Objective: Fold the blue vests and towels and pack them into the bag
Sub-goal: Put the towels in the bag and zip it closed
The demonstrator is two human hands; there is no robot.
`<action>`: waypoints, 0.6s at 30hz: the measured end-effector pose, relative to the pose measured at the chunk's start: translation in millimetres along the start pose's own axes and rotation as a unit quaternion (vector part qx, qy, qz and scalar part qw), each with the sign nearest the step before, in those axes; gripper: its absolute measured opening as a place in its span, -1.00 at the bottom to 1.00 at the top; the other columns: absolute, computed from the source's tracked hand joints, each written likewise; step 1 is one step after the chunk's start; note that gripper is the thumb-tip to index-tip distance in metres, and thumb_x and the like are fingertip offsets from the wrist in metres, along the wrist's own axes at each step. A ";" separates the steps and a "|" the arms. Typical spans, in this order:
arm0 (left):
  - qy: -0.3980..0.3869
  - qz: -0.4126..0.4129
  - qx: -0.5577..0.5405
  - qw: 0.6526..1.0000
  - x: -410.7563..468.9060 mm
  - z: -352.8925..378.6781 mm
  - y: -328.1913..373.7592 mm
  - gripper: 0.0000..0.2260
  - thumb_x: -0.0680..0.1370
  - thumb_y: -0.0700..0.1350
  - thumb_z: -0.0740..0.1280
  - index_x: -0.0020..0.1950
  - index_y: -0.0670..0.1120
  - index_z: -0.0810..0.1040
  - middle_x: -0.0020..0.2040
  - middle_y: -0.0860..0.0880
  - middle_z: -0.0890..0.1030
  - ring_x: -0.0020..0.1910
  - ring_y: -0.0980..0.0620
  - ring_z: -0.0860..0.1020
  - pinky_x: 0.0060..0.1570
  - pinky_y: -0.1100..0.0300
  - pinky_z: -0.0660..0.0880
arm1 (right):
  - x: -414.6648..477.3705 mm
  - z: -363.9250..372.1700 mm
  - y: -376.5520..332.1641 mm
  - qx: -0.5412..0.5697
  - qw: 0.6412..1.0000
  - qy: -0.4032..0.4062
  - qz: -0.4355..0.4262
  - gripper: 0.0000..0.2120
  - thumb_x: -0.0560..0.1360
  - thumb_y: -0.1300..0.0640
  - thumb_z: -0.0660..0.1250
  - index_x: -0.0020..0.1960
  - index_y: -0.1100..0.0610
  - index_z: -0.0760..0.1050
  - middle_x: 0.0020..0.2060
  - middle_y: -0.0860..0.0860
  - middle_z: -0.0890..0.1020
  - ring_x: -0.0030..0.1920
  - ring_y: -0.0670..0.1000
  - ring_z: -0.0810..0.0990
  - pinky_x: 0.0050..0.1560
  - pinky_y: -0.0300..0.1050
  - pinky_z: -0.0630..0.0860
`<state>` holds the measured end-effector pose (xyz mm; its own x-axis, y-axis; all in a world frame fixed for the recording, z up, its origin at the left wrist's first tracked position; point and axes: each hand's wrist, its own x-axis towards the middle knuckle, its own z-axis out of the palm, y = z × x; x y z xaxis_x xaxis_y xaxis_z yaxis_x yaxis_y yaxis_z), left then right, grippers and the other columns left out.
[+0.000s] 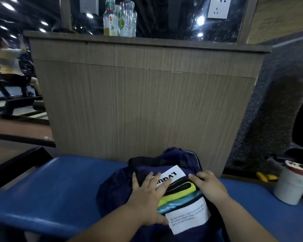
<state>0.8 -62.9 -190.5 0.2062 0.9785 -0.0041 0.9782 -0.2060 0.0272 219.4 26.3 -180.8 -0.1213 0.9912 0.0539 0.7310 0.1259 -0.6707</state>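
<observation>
A dark blue bag (112, 189) with white printed labels lies on the blue padded bench (51, 189) in front of me. Its opening gapes across the middle, and a folded yellow-green towel (182, 191) shows inside, with a light blue edge below it. My left hand (147, 194) lies flat on the bag with its fingers spread over the upper white label, the thumb on the near edge of the opening. My right hand (208, 186) rests on the right end of the opening, fingers curled over the bag's edge there.
A wooden counter panel (147, 102) rises right behind the bench, with two plastic bottles (119, 18) on top. A white cylindrical container (292, 184) stands at the right. At far left a person sits on a gym machine (10, 67).
</observation>
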 end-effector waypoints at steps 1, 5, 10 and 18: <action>0.002 0.011 -0.003 1.000 1.7 -1.0 -5.0 -0.02 0.39 0.37 0.35 0.55 0.20 -0.27 0.60 0.00 -0.20 0.56 -0.07 -0.24 0.33 -0.40 -0.41 | -1.6 0.0 -2.3 -0.017 1.000 -0.001 0.002 -0.66 0.53 -0.25 0.26 -0.10 0.02 0.54 0.01 -0.09 0.46 0.00 -0.04 0.52 -0.06 -0.08 0.38; 0.004 0.059 0.014 0.998 11.7 -6.0 -28.4 -0.10 0.44 0.29 0.37 0.55 0.26 -0.20 0.60 0.08 -0.18 0.56 0.03 -0.23 0.33 -0.33 -0.46 | -19.9 -0.4 -4.8 -0.052 0.998 0.032 0.028 -0.59 0.55 -0.19 0.24 -0.33 0.06 0.42 -0.29 -0.04 0.54 -0.21 -0.02 0.56 -0.24 -0.09 0.39; 0.000 0.065 -0.006 0.998 26.4 -13.7 -36.8 -0.16 0.50 0.10 0.40 0.55 0.27 -0.14 0.60 0.13 -0.16 0.55 0.13 -0.24 0.39 -0.27 -0.43 | -43.1 2.9 -10.0 -0.117 0.988 0.083 0.057 -0.63 0.57 -0.23 0.14 -0.19 -0.02 0.53 -0.27 -0.10 0.58 -0.18 0.00 0.54 -0.26 -0.14 0.43; 0.110 0.016 -0.139 0.984 41.0 -30.2 -15.4 -0.48 0.49 0.36 0.24 0.38 0.16 0.44 0.37 0.19 0.44 0.41 0.17 0.30 0.52 0.05 -0.16 | -32.7 2.2 11.0 -0.073 0.990 0.121 0.025 -0.67 0.56 -0.27 0.16 -0.09 -0.07 0.54 -0.09 -0.15 0.46 -0.01 0.00 0.50 -0.14 -0.11 0.40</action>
<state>-6.5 -19.3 -160.8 0.1968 0.9560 0.2177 0.9197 -0.2569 0.2968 229.9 -4.9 -191.6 0.0683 0.9752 0.2105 0.8230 0.0642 -0.5644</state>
